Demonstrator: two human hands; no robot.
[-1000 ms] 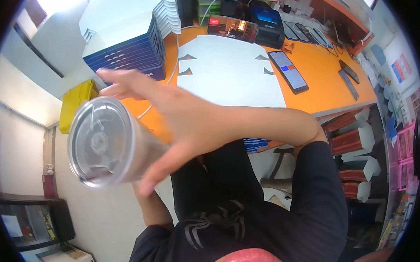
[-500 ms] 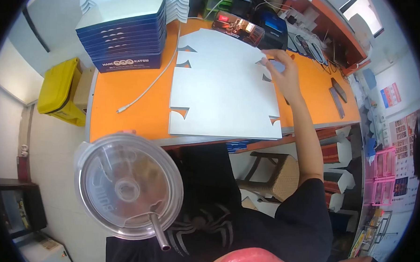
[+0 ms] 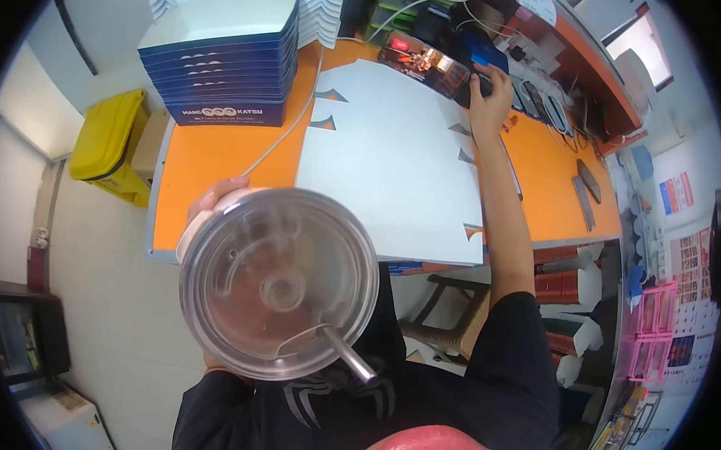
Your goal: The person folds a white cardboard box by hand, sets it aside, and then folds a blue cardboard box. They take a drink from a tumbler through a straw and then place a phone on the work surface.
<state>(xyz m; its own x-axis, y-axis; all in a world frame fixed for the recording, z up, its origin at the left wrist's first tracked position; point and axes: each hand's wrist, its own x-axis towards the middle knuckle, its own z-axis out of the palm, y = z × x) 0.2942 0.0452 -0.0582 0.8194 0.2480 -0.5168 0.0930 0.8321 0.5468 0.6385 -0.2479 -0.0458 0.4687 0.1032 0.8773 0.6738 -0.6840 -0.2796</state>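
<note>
A large tumbler (image 3: 281,282) with a clear lid and a metal straw is close to the camera at the lower left. My left hand (image 3: 219,195) is wrapped round its far side, with only some fingers showing. At the back of the orange desk, my right hand (image 3: 489,90) is beside the right end of a phone (image 3: 424,63) with a lit screen, near a dark device (image 3: 485,52). Its fingers are bent and apart, and nothing shows between them. White cut card sheets (image 3: 391,170) lie flat on the desk, left of my right forearm.
A stack of folded blue and white boxes (image 3: 226,74) stands at the back left of the orange desk (image 3: 211,150). A white cable crosses beside it. Dark flat pieces (image 3: 585,194) lie at the right. A yellow bin (image 3: 106,145) and a stool (image 3: 445,313) stand by the desk.
The tumbler has moved right and closer to the camera, and my left fingers now show around it. My right hand has left the card's edge and moved back to beside the phone.
</note>
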